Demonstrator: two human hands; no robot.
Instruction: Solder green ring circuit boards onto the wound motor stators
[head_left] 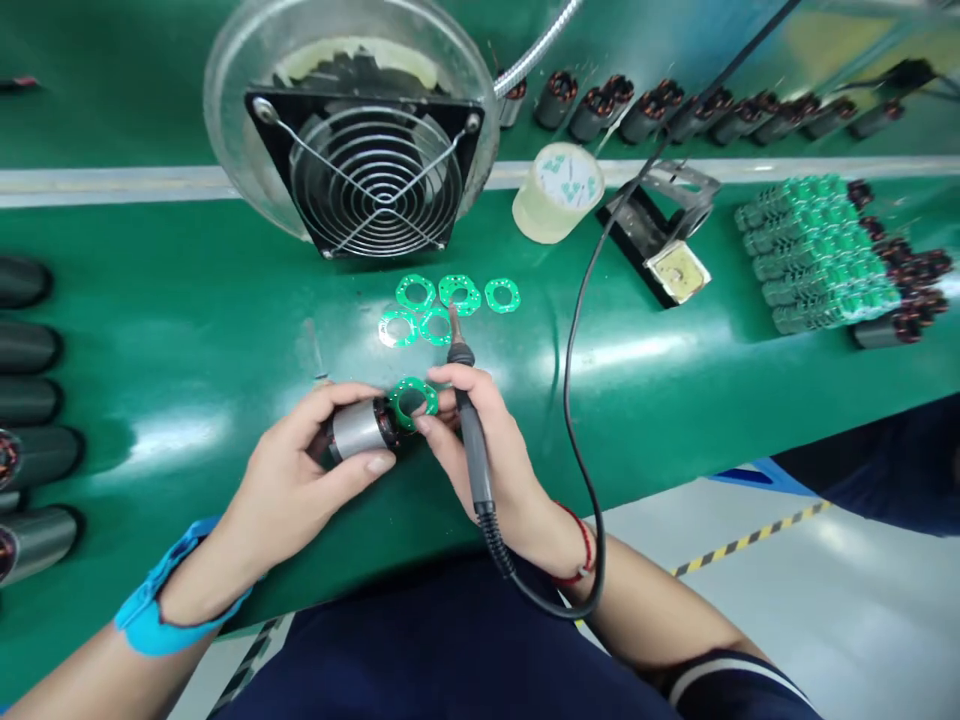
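My left hand is wrapped around a motor stator, a silver cylinder with copper windings, lying on its side with one end toward my right hand. My right hand pinches a green ring-shaped circuit board between fingertips, close to the stator's end; whether the two touch I cannot tell. The same hand carries a soldering iron, its tip pointing away from me. Just beyond the hands, several loose ring boards lie flat on the green mat, partly under the iron's tip.
A fume fan stands behind the boards. Right of it are a tape roll and a soldering iron stand with a sponge. Stacked boards sit far right. Dark cylinders line the left. The iron's cable loops across the right side.
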